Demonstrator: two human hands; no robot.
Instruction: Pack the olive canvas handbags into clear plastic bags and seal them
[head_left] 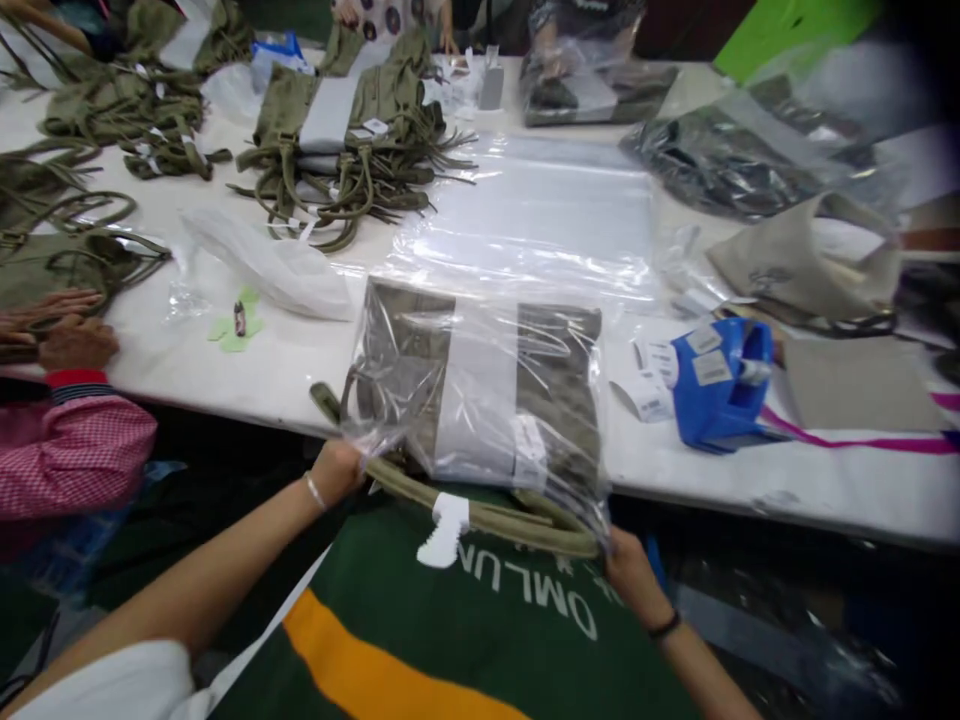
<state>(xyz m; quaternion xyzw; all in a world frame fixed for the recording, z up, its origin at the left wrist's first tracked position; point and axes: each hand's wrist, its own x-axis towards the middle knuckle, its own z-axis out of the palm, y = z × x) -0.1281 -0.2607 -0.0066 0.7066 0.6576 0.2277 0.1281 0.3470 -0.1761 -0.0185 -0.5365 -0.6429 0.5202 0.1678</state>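
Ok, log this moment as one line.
left hand: gripping clear bag, left edge | right hand: gripping right edge | inside: folded olive fabric, pale band | olive strap: protruding nearside

A packing room, by the look of this shared worktable

Piles of olive bags (367, 110) cover the long white table (285, 375) at upper left, clear plastic sleeves (532, 220) lie stacked at upper center, a blue tape dispenser (709, 385) sits at right, and several people work around the edges.
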